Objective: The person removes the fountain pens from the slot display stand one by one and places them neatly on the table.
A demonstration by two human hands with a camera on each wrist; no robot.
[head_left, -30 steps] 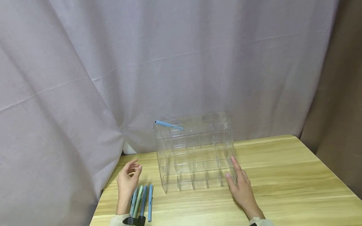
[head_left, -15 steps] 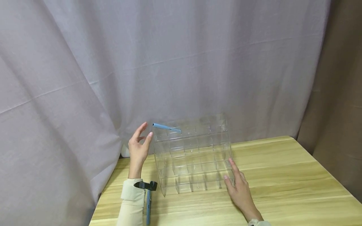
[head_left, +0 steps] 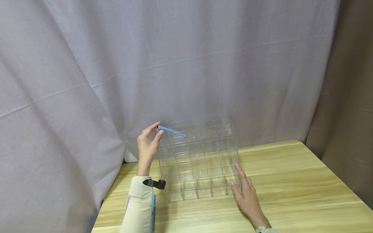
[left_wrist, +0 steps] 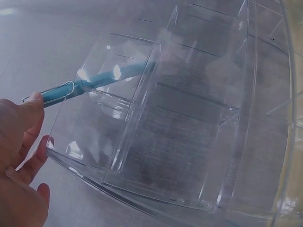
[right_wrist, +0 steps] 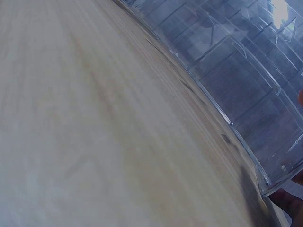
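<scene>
A light blue pen [head_left: 172,131] with a wire clip lies slantwise across the top left of a clear, tiered display rack [head_left: 201,138]. My left hand [head_left: 147,147] pinches the pen's outer end between thumb and fingers. In the left wrist view the thumb presses the clip end of the pen [left_wrist: 102,79], and the rest of the pen shows through the clear plastic. At the rack's lower right side my right hand [head_left: 249,199] rests with fairly straight fingers, the thumb by the front and the other fingers along the side.
Another blue pen [head_left: 152,212] lies on the wooden table [head_left: 291,181] beside my left sleeve, which covers the other pens. A grey curtain [head_left: 204,64] hangs close behind the rack. Table surface extends to the right.
My left hand has risen from beside the pens on the table to the rack's top left corner and taken hold of the pen there. The right hand has stayed put.
</scene>
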